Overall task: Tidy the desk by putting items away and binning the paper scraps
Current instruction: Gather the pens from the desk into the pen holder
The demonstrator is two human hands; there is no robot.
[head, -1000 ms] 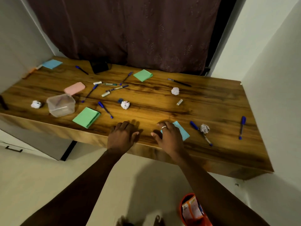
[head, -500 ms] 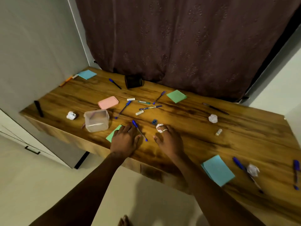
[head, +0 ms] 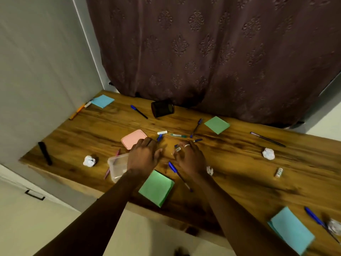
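Observation:
The wooden desk (head: 103, 130) is strewn with pens, note pads and crumpled paper balls (head: 89, 161) (head: 268, 153) (head: 209, 170). My left hand (head: 144, 156) hovers flat, fingers apart, between the pink lid (head: 133, 138) and the clear plastic container (head: 118, 166), holding nothing. My right hand (head: 191, 158) is spread over the desk middle, its fingertips at a short white pen piece (head: 178, 149). A blue pen (head: 180, 175) lies under its wrist. The black mesh pen holder (head: 162, 108) lies tipped over at the back.
Green pads (head: 156, 187) (head: 217, 124) and blue pads (head: 102, 101) (head: 291, 230) lie about. Several pens are scattered: a blue one (head: 139, 111), a dark one (head: 267, 139), a black marker (head: 44, 153). A curtain hangs behind; a wall stands at the left.
The view has moved closer and leftward along the desk. Both hands have reached farther in, from the front edge to the middle near the lid and the short pens.

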